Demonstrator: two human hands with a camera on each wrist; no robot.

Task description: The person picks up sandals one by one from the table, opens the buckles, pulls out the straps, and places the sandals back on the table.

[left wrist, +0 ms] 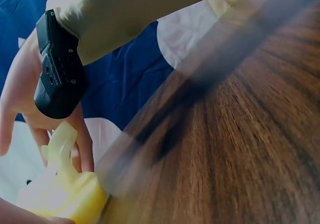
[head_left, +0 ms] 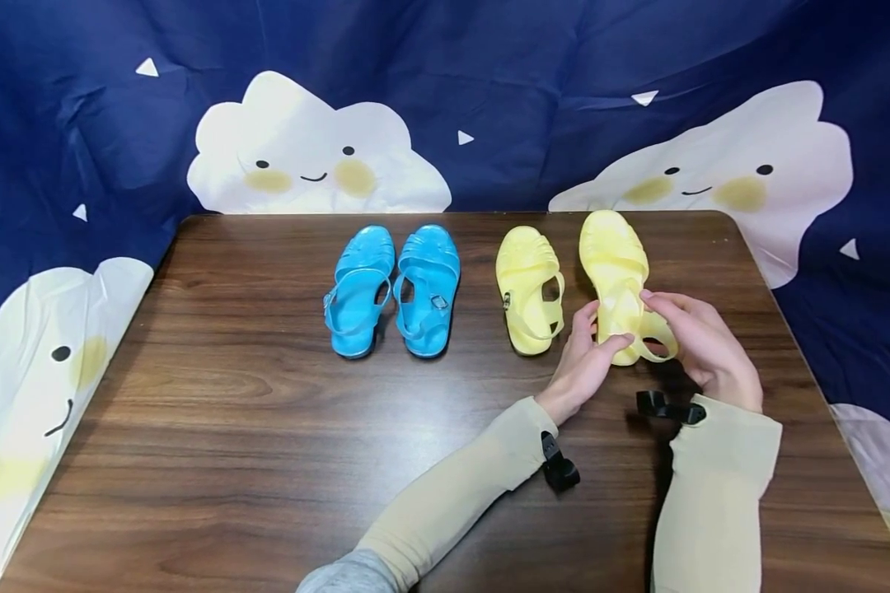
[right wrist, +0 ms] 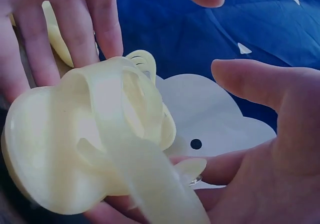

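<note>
A yellow jelly sandal (head_left: 611,247), larger-looking than its mate, sits between both hands at the table's back right, toe pointing away. My left hand (head_left: 582,356) holds it by the heel end, thumb over the insole and fingers along the left side. On the other side, my right hand (head_left: 712,342) touches it near the ankle strap (head_left: 662,336), which sticks out to the right. In the right wrist view the strap (right wrist: 150,169) crosses close to the camera and the right thumb (right wrist: 245,79) stands apart from the sandal. The other yellow sandal (head_left: 522,255) lies just left.
A pair of blue sandals, one left (head_left: 352,309) and one right (head_left: 432,259), lies side by side at the back middle of the wooden table (head_left: 230,395). A dark blue curtain (head_left: 504,66) with smiling clouds hangs behind. Each sleeve carries a black wrist camera mount (head_left: 559,471).
</note>
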